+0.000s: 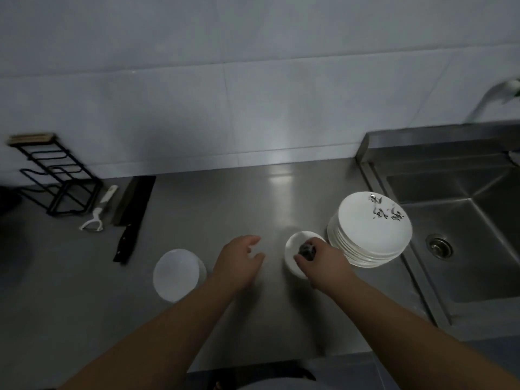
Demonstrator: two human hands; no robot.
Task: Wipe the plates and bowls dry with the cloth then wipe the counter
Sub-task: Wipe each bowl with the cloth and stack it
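A small white bowl point(294, 246) stands on the steel counter point(225, 204), just left of a tall stack of white plates point(371, 235) with black markings on top. My right hand point(320, 260) is over the bowl and grips a dark bunched cloth point(307, 250) inside it. My left hand point(239, 260) hovers above the counter to the bowl's left, fingers loosely spread and holding nothing. Further left sits a second stack of white bowls point(177, 274).
A sink point(461, 235) with a drain lies right of the plates, a tap point(495, 97) above it. At the far left stand a black wire rack point(56, 175), a white peeler point(98, 212) and a black knife point(132, 215). A tiled wall backs the counter.
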